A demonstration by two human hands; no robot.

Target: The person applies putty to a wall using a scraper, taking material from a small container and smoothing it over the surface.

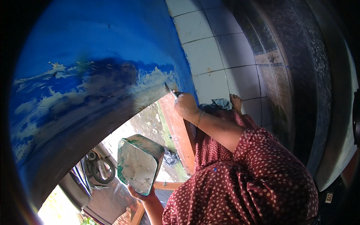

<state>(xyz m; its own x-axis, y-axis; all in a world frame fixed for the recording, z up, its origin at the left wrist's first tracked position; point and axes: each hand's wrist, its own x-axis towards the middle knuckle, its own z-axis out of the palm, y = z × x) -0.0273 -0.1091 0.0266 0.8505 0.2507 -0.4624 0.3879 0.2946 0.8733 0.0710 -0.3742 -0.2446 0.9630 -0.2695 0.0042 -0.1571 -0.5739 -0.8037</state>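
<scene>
Your left hand, at the 6 o'clock position of the view, grips the bottom edge of a rectangular green tin and holds it tilted, open face toward you. The tin contains white putty, smeared over the inner walls and heaped toward the lower end.

Your right hand, just right of centre, is clenched around the handle of a narrow scraper. The blade tip points toward 10 o'clock and touches the lower edge of the blue wall, where white filler patches run from 9 o'clock to the centre.

White floor tiles lie at 1 o'clock. Your bare foot rests on them, just beside a small dark cloth. Your dotted red garment fills the 5 o'clock sector.
</scene>
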